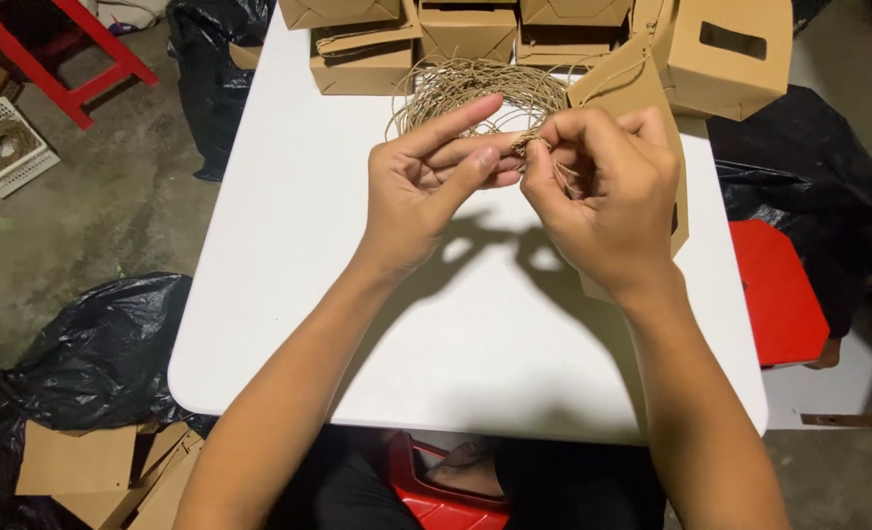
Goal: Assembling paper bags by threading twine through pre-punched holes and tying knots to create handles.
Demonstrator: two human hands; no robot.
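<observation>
While both hands (524, 182) pinch twine (475, 93), folded cardboard boxes (455, 39) close behind on white table (289, 294).

- Table (289, 294): plain white top, grey shadows of hands on it.
- Twine (475, 88): pale tan/beige, loose coil; same colour on the bit pinched btwn left hand (426, 191) & right hand (607, 196).
- Flat card piece (642, 98) behind right hand: kraft brown, no print.
- Folded boxes (455, 39) at far edge: kraft brown, plain.
- Big box (735, 59) w/ slot: same brown, slot dark.
- Bin bags (92, 353): glossy black.
- Stool (779, 294) on right: bright red.
- Red frame (73, 59) top left: red.
- Basket (4, 147): white lattice, tan twine inside.
- Floor (112, 216): mottled grey concrete.
- Card scraps (92, 466) bottom left: brown.
</observation>
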